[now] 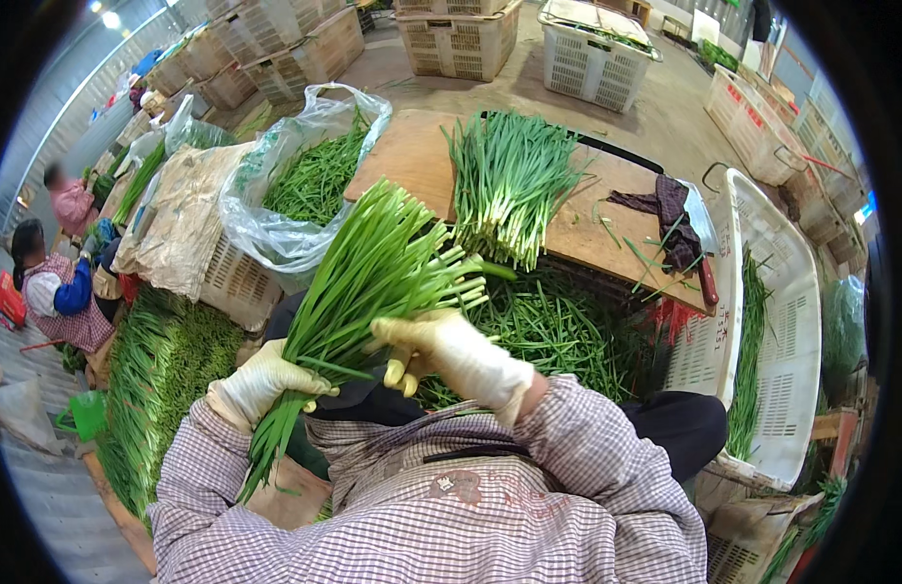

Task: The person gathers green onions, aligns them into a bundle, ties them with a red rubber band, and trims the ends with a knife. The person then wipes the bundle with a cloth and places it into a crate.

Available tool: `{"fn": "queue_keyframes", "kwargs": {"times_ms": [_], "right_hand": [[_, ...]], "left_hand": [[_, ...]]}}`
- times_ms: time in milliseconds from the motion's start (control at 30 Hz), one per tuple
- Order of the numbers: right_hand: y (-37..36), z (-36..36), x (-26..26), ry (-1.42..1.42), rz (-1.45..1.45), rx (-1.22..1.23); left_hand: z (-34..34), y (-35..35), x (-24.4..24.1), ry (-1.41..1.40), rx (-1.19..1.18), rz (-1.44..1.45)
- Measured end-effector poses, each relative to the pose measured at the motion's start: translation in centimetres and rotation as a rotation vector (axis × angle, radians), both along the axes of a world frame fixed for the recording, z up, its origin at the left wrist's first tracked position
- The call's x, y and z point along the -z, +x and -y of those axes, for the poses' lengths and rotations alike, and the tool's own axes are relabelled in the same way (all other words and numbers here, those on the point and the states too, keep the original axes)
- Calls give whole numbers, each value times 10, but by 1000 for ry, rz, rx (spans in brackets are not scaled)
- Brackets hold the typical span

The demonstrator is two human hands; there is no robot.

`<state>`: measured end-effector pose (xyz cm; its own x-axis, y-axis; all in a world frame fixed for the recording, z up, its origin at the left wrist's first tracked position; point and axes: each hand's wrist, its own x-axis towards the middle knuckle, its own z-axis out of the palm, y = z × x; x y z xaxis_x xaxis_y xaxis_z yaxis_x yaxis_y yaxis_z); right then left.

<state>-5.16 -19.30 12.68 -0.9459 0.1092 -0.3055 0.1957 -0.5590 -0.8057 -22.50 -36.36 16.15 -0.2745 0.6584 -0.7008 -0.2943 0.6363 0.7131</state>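
A thick bunch of flat green leaves, apparently garlic chives [363,270], slants across in front of my chest with its pale cut ends to the upper right. My gloved left hand [272,383] is wrapped around its lower leafy part. Beside the bunch's underside is my gloved right hand [451,358], fingers apart and partly curled; whether its fingertips touch the leaves is hard to see. Another pile of chives [517,182] lies on a wooden board [414,150] beyond. Loose green trimmings [553,336] lie below the board's near edge.
At the board's right end are a dark checked cloth [677,226] and a knife with a red handle [708,281]. A white plastic crate [779,365] stands to the right. Leftward are a clear bag [250,197] of greens, stacked greens [159,365] and a seated person [64,292].
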Motion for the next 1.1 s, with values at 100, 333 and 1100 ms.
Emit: {"fn": "queue_keyframes", "kwargs": {"times_ms": [100, 333, 1100], "right_hand": [[17, -11, -7, -239, -164, 84], [100, -90, -16, 790, 309, 200], [66, -55, -32, 1559, -65, 252]], "left_hand": [[16, -11, 4, 29, 48, 43], [26, -13, 16, 33, 24, 85], [24, -9, 18, 11, 149, 103]]}}
